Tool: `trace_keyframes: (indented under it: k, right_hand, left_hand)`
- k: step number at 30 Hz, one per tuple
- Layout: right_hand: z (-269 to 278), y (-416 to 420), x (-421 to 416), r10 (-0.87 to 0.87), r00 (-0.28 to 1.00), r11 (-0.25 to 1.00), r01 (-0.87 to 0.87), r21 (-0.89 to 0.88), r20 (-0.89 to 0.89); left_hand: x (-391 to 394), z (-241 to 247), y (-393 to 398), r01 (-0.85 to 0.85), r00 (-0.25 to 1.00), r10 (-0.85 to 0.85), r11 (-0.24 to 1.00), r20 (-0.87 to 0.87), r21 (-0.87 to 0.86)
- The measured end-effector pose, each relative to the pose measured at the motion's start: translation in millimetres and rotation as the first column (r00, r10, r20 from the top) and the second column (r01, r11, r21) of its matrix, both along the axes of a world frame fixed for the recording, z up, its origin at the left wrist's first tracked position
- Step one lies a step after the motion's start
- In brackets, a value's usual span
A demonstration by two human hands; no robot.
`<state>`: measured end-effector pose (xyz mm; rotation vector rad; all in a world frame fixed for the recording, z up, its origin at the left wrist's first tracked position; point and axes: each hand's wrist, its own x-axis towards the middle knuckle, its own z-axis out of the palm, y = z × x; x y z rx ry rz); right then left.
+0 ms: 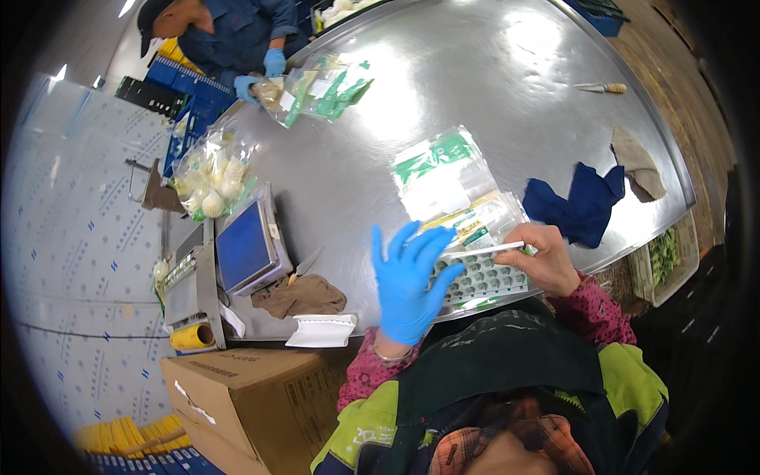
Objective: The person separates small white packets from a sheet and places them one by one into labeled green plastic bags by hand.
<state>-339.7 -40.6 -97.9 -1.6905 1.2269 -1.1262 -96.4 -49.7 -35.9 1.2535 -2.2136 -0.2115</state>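
Observation:
My left hand point(411, 285), in a blue glove, is spread with its fingers apart above the left end of a sheet of round printed stickers point(490, 278). Between the thumb and fingers of my bare right hand point(537, 255) is a thin white strip point(484, 251), which lies along the sheet's far side; whether it is a folded edge of the sheet I cannot tell. Just beyond both hands lie clear plastic bags with green and gold print point(504, 211). Farther off, another clear bag with a green band point(442, 169) lies flat on the steel table point(332, 196).
Left stand a scale point(246, 246), a wrapping machine point(190, 291) and bagged white produce point(217, 178). A brown cloth point(300, 297) lies by a knife point(309, 261). Right are blue cloth point(579, 205) and another knife point(602, 88). A gloved co-worker point(237, 35) handles bags across the table.

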Motion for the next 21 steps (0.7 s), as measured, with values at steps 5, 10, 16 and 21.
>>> trace_keyframes:
  k: [5, 10, 16, 21]
  right_hand:
    - [4.8, 2.0, 7.6, 0.015, 0.996, 1.000, -0.016, 0.007, 0.087]
    - [7.8, 3.9, 6.2, 0.044, 0.998, 0.999, -0.045, 0.027, 0.037]
    - [10.1, 11.0, 7.2, 0.046, 0.999, 0.995, -0.047, 0.083, 0.009]
    - [4.7, 9.7, 9.2, -0.011, 0.998, 0.992, 0.019, 0.124, -0.067]
  left_hand:
    - [3.7, -21.5, -0.2, 0.039, 0.994, -0.024, 0.990, -0.111, 0.138]
    - [4.8, -25.5, -2.1, 0.077, 0.987, -0.063, 0.993, -0.146, 0.094]
    - [12.6, -22.1, -2.3, 0.121, 0.990, -0.108, 0.982, -0.094, 0.143]
    - [8.7, -14.3, -11.0, 0.156, 0.952, -0.098, 0.970, -0.290, 0.186]
